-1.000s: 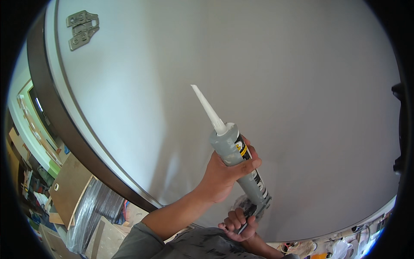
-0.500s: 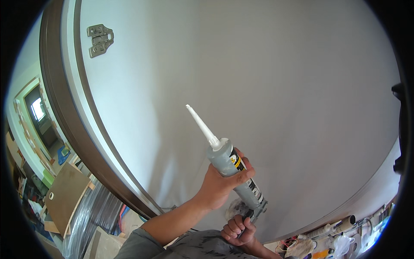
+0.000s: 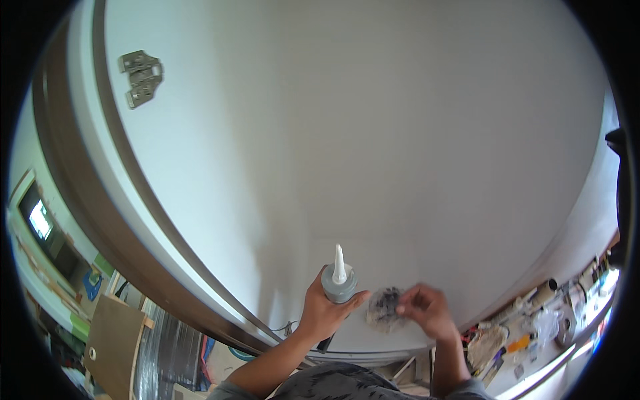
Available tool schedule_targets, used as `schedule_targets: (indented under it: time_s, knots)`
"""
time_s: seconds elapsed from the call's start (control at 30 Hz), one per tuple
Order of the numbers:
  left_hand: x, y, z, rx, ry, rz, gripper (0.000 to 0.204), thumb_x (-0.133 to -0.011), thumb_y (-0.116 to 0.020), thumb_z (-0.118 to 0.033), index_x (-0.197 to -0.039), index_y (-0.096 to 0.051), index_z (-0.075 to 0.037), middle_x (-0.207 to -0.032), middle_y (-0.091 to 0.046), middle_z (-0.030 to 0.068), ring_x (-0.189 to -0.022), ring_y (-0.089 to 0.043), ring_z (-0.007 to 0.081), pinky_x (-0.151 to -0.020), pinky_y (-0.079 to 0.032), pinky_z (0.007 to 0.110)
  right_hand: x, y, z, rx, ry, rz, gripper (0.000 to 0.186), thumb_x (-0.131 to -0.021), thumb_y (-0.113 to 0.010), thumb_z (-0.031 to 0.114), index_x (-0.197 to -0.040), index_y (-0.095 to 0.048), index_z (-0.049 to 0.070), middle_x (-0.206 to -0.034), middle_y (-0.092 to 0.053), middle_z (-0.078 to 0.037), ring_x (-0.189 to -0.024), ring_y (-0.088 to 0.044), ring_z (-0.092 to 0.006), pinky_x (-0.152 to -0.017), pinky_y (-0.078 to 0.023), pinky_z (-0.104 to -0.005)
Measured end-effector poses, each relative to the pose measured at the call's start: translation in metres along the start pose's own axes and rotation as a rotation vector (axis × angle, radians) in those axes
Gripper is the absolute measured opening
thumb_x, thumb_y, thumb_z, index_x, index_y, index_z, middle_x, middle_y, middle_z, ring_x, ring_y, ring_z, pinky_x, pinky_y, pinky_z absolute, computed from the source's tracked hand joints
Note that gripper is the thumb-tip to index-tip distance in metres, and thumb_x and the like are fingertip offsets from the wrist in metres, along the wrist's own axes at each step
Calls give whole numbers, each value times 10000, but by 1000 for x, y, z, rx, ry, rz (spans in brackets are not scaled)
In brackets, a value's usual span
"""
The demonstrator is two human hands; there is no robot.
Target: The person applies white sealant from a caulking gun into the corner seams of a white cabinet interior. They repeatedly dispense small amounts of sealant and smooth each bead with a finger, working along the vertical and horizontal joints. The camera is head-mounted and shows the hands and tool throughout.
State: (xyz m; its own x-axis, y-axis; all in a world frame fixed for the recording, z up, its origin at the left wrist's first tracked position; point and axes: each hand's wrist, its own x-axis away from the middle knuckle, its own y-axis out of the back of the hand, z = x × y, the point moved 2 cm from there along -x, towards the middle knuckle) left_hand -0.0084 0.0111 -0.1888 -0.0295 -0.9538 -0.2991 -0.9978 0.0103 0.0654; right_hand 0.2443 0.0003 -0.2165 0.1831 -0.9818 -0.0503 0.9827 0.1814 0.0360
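- Tube [image 3: 339, 291]: smooth, matt grey; its nozzle [image 3: 339, 267] smooth white plastic.
- Wad [image 3: 380, 319] near the front edge of the cabinet floor [image 3: 357, 338]: crumpled, filmy plastic.
- Hinge [image 3: 142, 78] by the left edge of the cabinet wall [image 3: 193, 133]: shiny metal.
- That wall: smooth, faint sheen.
- Shirt [image 3: 333, 382]: matt cloth.

Pale cabinet walls [image 3: 373, 127], bright window [image 3: 40, 219]

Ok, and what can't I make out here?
Head view: rear of the grey cylindrical cartridge, hidden behind the bare left hand.
Head view: whether the bare right hand touches the crumpled, translucent, black-smudged wad; motion blur.
Head view: bottom of the flat brown board, cut off by the lower edge.
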Motion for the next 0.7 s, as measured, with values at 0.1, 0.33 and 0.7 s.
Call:
schedule_targets:
  time_s: [0.1,0.33,0.7]
  knots:
    - [26,14,3,-147,80,55,502,-839,-920,-266,-1148,-602,-31,-965,-693,60,-901,-654,152,-833,-538,322,-2,-42,74,-118,472,15,332,-825,-874,19,-1110,-707,-22,-912,-628,-22,-824,-611,-103,-747,-518,-258]
    - [66,23,-6,-120,65,96,525,-841,-912,-275,-1179,-592,-31,-1001,-724,96,-937,-696,175,-847,-549,345,0,-111,135,46,641,119,304,-833,-864,18,-1119,-770,60,-900,-627,-27,-733,-575,-92,-667,-496,-253]
    - [79,20,11,-180,143,77,545,-842,-903,-306,-1190,-594,-22,-1033,-740,129,-977,-726,238,-885,-552,378,5,-101,130,308,621,84,214,-832,-835,-29,-1023,-791,57,-828,-629,-10,-681,-565,-72,-606,-466,-234]
